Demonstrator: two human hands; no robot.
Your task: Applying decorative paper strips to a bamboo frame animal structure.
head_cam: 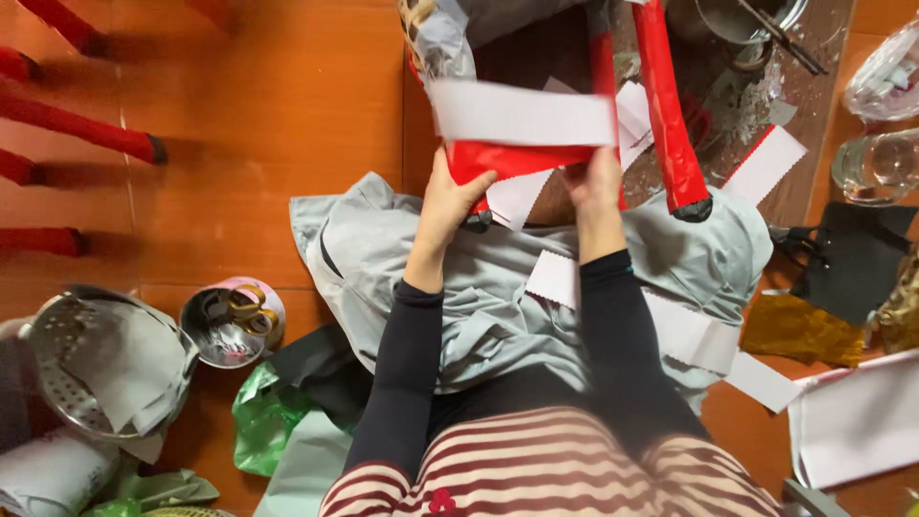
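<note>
I look down on a glossy orange tiled floor (258, 105) with pale grout lines. Red furniture legs (81, 129) with dark tips slant in at my upper left, casting soft shadows. A dark mat (814, 177) covers the upper right corner.

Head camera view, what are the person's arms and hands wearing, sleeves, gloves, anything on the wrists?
Both arms wear snug black long sleeves ending at the wrists. The left hand and right hand are bare: no gloves. No rings, watch or bracelet show.
</note>
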